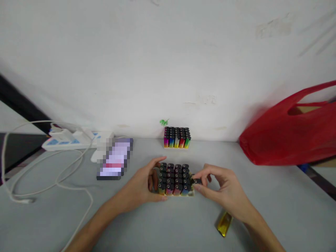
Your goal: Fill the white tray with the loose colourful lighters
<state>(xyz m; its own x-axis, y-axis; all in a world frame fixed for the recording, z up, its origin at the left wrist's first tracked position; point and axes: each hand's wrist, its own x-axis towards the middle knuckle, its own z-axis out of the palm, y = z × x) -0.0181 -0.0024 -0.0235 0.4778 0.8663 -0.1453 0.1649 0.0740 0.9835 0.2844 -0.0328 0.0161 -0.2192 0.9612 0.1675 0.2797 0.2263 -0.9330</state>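
A tray of several colourful lighters [174, 178] with black caps stands on the grey table in front of me. My left hand [144, 185] curls around the tray's left side, thumb at the front and fingers at the back. My right hand [223, 187] pinches a single black-capped lighter [196, 181] at the tray's right edge, touching the pack. A second full tray of lighters [176, 137] stands farther back against the white wall.
A gold lighter [224, 224] lies on the table by my right forearm. A phone [114, 158] lies at the left, beyond it a white power strip [76, 138] with trailing white cables [52, 182]. A red plastic bag [291, 133] fills the right side.
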